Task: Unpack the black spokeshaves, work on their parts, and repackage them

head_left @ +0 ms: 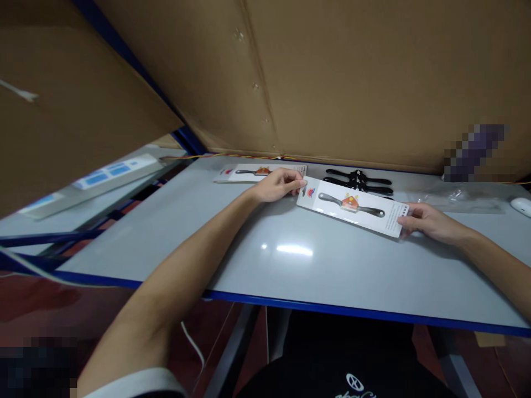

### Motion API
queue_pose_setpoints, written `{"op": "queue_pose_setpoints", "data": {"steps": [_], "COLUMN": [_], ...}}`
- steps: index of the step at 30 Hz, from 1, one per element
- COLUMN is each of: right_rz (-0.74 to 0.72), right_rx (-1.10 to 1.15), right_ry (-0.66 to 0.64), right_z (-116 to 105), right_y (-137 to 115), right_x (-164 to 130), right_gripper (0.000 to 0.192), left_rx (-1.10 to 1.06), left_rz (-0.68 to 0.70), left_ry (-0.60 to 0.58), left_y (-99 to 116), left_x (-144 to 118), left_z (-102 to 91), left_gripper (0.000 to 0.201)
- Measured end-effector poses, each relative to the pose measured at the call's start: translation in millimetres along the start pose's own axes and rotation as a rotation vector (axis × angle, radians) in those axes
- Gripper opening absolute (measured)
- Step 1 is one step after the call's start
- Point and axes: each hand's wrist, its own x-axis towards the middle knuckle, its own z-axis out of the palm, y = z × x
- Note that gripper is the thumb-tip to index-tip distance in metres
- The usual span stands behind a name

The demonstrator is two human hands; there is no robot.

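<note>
Brown cardboard walls stand behind my grey surface. My left hand pinches one end of the white tool card; my right hand pinches the other. It lies longways between them, flat.
</note>
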Motion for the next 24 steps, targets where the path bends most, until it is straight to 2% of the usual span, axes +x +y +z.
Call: {"op": "queue_pose_setpoints", "data": {"steps": [5, 10, 14, 17, 24], "right_rz": [-0.012, -0.032, -0.049, -0.052, -0.062], "right_rx": [0.023, 0.008, 0.024, 0.03, -0.007], "right_ry": [-0.003, -0.006, 0.032, 0.055, 0.05], "right_z": [0.6, 0.8, 2.4, 4.6, 5.2], "right_y": [-2.1, -4.5, -4.8, -5.7, -6.3], "right_x": [-0.5, -3.1, -5.4, -6.2, -4.9], "right_gripper": [0.037, 0.035, 0.034, 0.037, 0.049], "left_rx": [-0.018, -0.077, -0.063, -0.07, -0.116], "left_rz": [-0.002, -0.067, -0.075, -0.086, -0.1], "left_ry": [-0.016, -0.047, 0.021, 0.049, -0.004], "left_y": [1.1, 3.6, 5.6, 6.5, 7.1], "left_x": [0.4, -4.9, -9.9, -10.8, -9.8], "left_z": [-1.4, 4.8, 12.8, 16.7, 16.7], "left_gripper": [0.054, 0.053, 0.049, 0.049, 0.043]}}
